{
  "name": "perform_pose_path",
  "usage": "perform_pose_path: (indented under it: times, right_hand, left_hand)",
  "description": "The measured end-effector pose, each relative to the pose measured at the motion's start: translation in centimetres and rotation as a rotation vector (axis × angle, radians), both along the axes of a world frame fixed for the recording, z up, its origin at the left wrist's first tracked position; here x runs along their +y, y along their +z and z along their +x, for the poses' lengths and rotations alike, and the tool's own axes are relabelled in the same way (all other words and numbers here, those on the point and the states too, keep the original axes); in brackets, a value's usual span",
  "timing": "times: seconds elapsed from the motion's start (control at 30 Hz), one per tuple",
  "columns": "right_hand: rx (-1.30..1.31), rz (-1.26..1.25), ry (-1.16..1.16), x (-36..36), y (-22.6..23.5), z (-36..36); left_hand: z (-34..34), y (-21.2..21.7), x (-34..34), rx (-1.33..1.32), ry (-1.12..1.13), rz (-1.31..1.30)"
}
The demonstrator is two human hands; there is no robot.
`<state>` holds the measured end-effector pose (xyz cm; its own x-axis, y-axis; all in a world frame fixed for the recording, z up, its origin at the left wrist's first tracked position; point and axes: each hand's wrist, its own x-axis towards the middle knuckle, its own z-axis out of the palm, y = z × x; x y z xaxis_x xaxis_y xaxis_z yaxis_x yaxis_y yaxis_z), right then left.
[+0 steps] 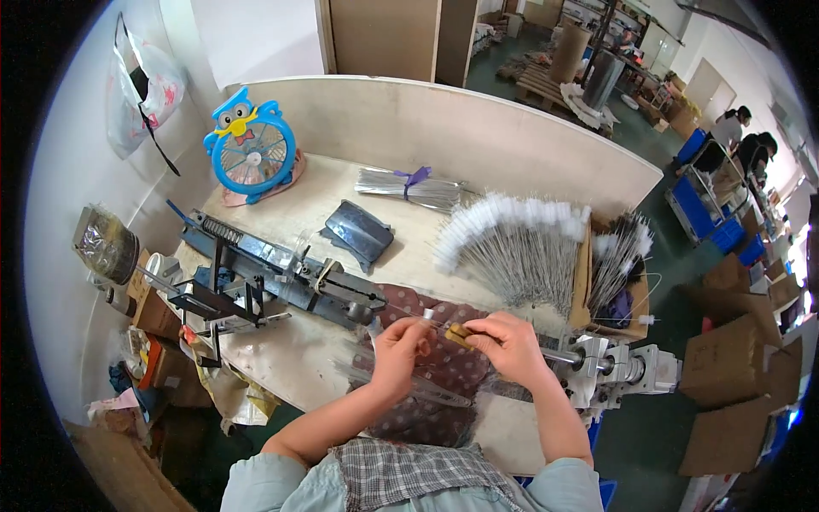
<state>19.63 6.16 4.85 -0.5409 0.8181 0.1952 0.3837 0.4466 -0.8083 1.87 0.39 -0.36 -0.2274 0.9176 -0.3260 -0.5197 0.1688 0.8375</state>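
My left hand point(399, 348) is closed in a pinch at the middle of the bench, above a brown dotted cloth point(444, 410). A small white piece point(428, 315) shows at its fingertips, perhaps the tip of a thin wire brush; what the fingers grip is partly hidden. Just to the right, my right hand point(510, 346) grips a small yellow-brown block point(458, 334) between thumb and fingers. Thin wire runs between the hands and the long dark metal bench machine point(290, 277) on the left. A shaft with a silver clamp point(589, 367) lies beyond my right hand.
A wide fan of white-tipped wire brushes point(512, 247) covers the back right, beside a cardboard box point(584, 282) holding more. A purple-tied wire bundle point(414, 186), a dark plastic packet point(358, 232) and a blue fan point(253, 154) lie or stand behind. Two people point(742, 145) are far right.
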Motion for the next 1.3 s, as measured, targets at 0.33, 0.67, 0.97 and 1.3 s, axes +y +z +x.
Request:
perform_pose_path:
  times: [0.33, 0.67, 0.97, 1.3]
  right_hand:
    - [-0.264, 0.403, -0.049, 1.9, -0.8, -8.4]
    - [-0.160, -0.021, 0.010, 2.3, -0.1, -7.7]
    - [-0.134, 0.223, -0.090, 1.1, -0.9, -7.7]
    - [-0.205, 0.579, -0.265, -0.8, -0.6, -9.2]
  left_hand:
    - [-2.2, 0.6, -0.4, -0.177, 0.112, -0.041]
    - [-3.3, 0.4, -0.9, -0.047, -0.003, -0.039]
    - [-2.8, 0.7, -0.4, -0.231, -0.003, -0.040]
    - [-2.1, 0.5, -0.4, -0.383, 0.144, 0.032]
